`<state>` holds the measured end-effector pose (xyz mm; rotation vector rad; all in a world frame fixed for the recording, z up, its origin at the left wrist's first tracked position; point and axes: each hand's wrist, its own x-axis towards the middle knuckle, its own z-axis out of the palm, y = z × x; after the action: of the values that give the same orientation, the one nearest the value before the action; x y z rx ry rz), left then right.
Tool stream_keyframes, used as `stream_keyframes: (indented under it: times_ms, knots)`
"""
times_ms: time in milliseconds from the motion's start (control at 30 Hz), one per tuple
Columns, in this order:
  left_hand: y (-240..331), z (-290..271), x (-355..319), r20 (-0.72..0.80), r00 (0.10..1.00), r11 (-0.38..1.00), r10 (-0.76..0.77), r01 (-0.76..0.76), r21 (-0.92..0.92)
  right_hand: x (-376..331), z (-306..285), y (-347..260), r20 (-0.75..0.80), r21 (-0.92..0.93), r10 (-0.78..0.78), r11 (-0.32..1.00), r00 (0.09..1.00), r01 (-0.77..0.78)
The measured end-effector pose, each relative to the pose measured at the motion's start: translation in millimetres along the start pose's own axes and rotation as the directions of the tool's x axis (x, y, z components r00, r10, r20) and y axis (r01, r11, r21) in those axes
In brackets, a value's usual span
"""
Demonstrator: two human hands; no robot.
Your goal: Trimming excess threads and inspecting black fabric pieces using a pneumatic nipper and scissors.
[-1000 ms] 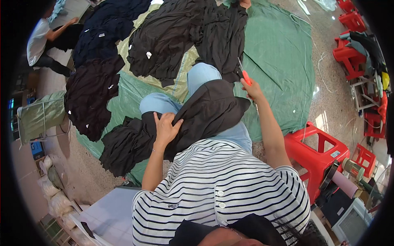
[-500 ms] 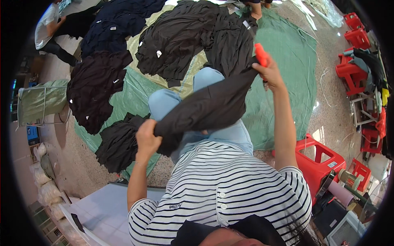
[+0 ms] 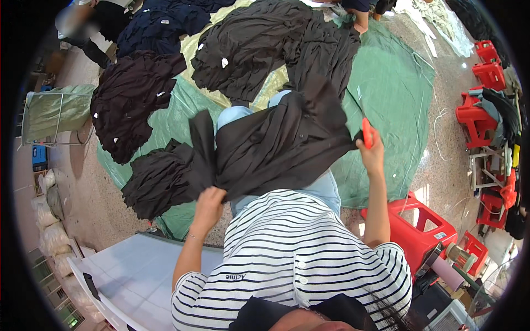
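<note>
A black buttoned shirt [image 3: 270, 146] is stretched across my lap between my two hands. My left hand [image 3: 211, 207] is closed on its lower left edge. At the right end, my right hand [image 3: 374, 154] pinches the shirt's edge and also grips a red-handled tool [image 3: 367, 132], whose exact kind I cannot make out. One loose part of the shirt is flung up on the left, blurred by motion. Beside my left hand lies a crumpled black garment heap [image 3: 152, 185]. Beyond my knees is a large pile of black garments [image 3: 248, 44] with white tags.
Dark maroon garments [image 3: 130, 99] and navy ones [image 3: 160, 27] lie farther left on a green sheet [image 3: 392, 83]. Another person's hand [image 3: 360, 22] shows at the far edge. Red stools [image 3: 411, 226] stand at the right, a white panel [image 3: 143, 276] at the lower left.
The shirt has gone from a gathered, slanted bundle to a wider spread over my lap. My right hand has moved down with the red-handled tool; my left hand is slightly lower and farther right.
</note>
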<state>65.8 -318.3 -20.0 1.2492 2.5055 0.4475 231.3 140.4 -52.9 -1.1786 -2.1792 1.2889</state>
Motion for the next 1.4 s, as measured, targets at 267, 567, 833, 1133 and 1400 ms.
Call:
stream_keyframes:
  times_ms: [267, 567, 833, 1133, 1400]
  knots:
    - [79, -4, 98, -0.471, 0.882, 0.894, -0.033, -0.184, -0.407, -73, -13, -8, 0.006, -0.368, 0.095, 0.926, 0.995, -0.086]
    - [99, 22, 222, -0.065, 0.866, 0.795, 0.495, -0.482, -0.369, -107, -22, -75, 0.221, -0.334, -0.047, 0.935, 0.974, 0.121]
    - [89, 20, 227, 0.169, 0.911, 0.712, 0.377, -0.168, -0.682, -127, -27, -103, 0.325, -0.295, -0.052, 0.943, 0.944, 0.153]
    - [88, 14, 231, 0.218, 0.861, 0.759, 0.46, -0.254, -0.6, -121, -28, -103, 0.345, -0.344, -0.072, 0.918, 0.936, 0.198]
    - [98, 27, 220, 0.135, 0.942, 0.753, 0.307, -0.154, -0.64, -128, -31, -111, 0.357, -0.366, -0.03, 0.915, 0.934, 0.17]
